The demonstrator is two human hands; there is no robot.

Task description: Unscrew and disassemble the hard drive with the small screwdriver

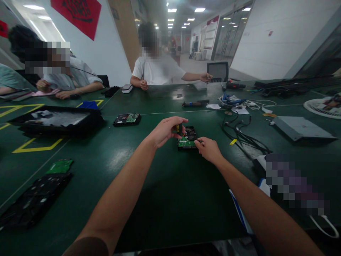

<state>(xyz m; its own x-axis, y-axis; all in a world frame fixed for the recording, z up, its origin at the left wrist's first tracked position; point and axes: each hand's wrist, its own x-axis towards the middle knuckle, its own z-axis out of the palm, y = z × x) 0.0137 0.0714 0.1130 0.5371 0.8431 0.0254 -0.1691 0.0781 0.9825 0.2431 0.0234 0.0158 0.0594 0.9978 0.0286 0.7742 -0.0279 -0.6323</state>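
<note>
A hard drive [187,143] with a green circuit board facing up lies on the table in front of me. My left hand [168,131] is closed around a short black-and-yellow screwdriver handle [179,128], held upright over the drive's left part. The tip of the screwdriver is hidden, so I cannot tell if it touches a screw. At the drive's right edge, my right hand [208,148] grips the casing between thumb and fingers. Farther left lies a second hard drive [126,119], apart from both hands.
Black cables [241,137] and a grey metal box [302,128] lie to the right. A black tray [57,119] stands at left, above a loose green circuit board [60,166] and black drive casings [37,197]. Two co-workers sit across the table [149,177], one [157,71] directly opposite.
</note>
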